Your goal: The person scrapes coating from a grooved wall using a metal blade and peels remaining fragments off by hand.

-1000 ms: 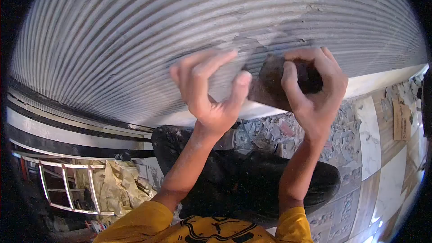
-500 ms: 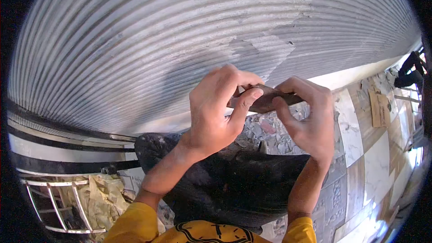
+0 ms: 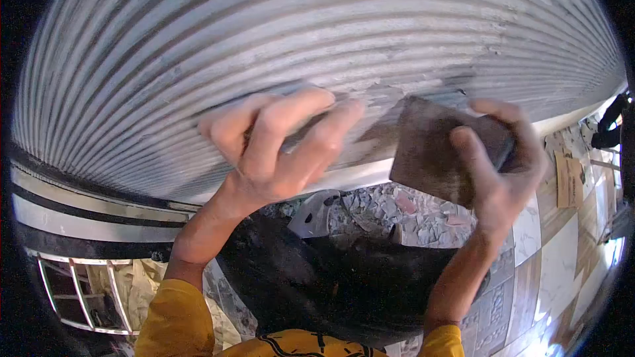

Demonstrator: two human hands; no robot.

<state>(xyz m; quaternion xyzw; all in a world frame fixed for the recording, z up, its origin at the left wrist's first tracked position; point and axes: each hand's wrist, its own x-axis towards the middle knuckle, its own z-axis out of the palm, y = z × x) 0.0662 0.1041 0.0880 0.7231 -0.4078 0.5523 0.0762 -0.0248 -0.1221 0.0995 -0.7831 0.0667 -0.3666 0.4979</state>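
Note:
My right hand (image 3: 499, 172) pinches a dark brown, roughly square sheet (image 3: 430, 149) between thumb and fingers. The sheet is spread out, tilted, and blurred at its edges by motion. Over on the left, my left hand (image 3: 271, 145) is off the sheet, in front of the grey ridged wall (image 3: 264, 46). Its fingers are bent and apart, somewhat blurred, and nothing shows in them. Whether its fingertips touch the wall is hard to tell.
Broken flakes and debris (image 3: 423, 218) lie on the floor by the wall base, near my dark-clothed legs (image 3: 331, 284). A white metal frame (image 3: 79, 291) stands at lower left, beside crumpled tan sheeting (image 3: 149, 284). Flattened cardboard (image 3: 569, 180) lies right; a person's dark-clothed part (image 3: 612, 122) shows beyond.
Both hands were on the folded brown sheet. My left hand has let go and moved left; my right hand has moved right with the sheet, now opened flat. The view has shifted slightly.

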